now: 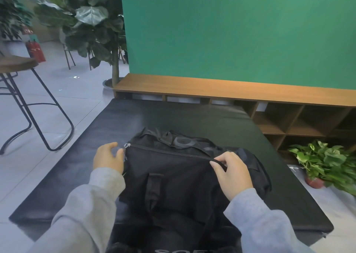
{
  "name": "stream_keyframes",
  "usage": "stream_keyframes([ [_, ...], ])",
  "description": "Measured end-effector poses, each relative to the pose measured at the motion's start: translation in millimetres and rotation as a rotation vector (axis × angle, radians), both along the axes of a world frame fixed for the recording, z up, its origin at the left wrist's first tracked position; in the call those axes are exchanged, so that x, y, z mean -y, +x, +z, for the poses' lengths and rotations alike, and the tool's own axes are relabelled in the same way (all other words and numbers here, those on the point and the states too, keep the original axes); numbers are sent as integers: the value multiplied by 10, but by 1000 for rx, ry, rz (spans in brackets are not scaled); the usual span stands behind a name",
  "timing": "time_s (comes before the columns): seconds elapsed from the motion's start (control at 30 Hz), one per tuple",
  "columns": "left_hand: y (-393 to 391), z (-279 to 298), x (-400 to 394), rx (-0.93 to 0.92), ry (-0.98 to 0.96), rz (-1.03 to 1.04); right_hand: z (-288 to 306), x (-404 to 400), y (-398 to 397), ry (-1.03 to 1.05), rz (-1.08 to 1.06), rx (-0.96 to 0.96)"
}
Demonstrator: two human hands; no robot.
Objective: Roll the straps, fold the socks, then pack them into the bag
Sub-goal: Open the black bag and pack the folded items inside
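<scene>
Grey sleeves frame my view as the black fabric duffel bag (pixel 173 175) sits zipped on the black padded mat (pixel 212 118), near its front edge. My right hand (pixel 232 173) pinches the bag's dark zipper strip, while my left hand (pixel 108 157) hovers loosely open beside the silver zipper pull (pixel 127 145).

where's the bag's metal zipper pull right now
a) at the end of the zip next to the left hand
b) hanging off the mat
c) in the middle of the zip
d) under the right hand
a: the zipper pull sits at the zip's left end, beside the left hand.
</scene>
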State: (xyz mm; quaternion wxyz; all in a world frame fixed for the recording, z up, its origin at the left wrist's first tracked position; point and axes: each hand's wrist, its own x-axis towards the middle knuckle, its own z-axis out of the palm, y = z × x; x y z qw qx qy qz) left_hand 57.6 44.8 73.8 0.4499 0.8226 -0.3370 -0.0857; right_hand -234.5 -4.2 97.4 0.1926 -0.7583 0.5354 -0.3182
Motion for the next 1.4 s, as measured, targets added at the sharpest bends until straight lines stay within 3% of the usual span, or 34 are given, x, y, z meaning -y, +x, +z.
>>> stream_keyframes([
  [0.13, -268, -85, -9, 152, -48, -197, -27, -29, -23, -26, -26, -161],
  [0.23, -422, -132, 26, 389, 64, -359, -153, -54, -54, -55, -99, -360],
  [0.33, -487, -160, 117, 577, 191, -391, -307, -18, -77, -52, -162, -354],
  [0.47, -483, -224, 319, 710, 178, -395, -365, 159, -88, -5, -141, -366],
  [0.7, -313, -385, 759, 736, 20, -423, -608, 642, 52, -125, -150, -251],
  [1.0, -173, -474, 1467, 595, 98, -486, -603, 1479, 272, -129, -119, -235],
  [1.13, -136, -386, 1675, 568, 129, -712, -433, 1735, 318, -14, -74, -261],
  [1.27, -202, -210, 1786, 512, 278, -862, -187, 1825, 379, 25, 14, -319],
  [1.4, -294, 28, 1825, 481, 665, -930, 186, 1829, 470, 79, 79, -317],
])
